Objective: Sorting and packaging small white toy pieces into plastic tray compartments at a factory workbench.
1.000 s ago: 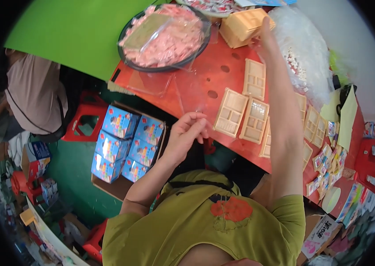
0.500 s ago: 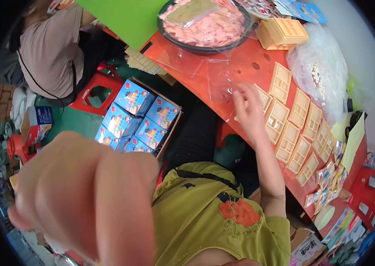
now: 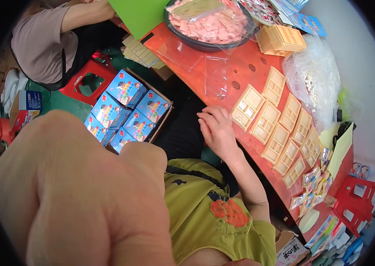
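Note:
My left hand point(image 3: 76, 177) is raised very close, filling the lower left; its bent knuckles show, but its fingertips and anything in them are hidden. My right hand point(image 3: 219, 132) hovers by the near edge of the red table point(image 3: 245, 73), its fingers loosely bent and slightly apart, with nothing visible in them. Just beyond it lies a cream compartment tray point(image 3: 247, 106), nearest of several such trays point(image 3: 272, 148) laid in rows. A clear plastic sleeve point(image 3: 216, 76) rests flat at the table edge, apart from the hand.
A black basin point(image 3: 183, 41) of pink packets stands at the back, beside stacked cream trays point(image 3: 280, 40) and a clear bag of white pieces point(image 3: 314, 75). Blue boxes point(image 3: 125, 86) fill a carton at left. A person point(image 3: 41, 44) sits near a red stool point(image 3: 85, 84).
My right hand has drawn back from the nearest tray toward me, past the table edge. My left hand has come closer and looks larger. The view has shifted slightly.

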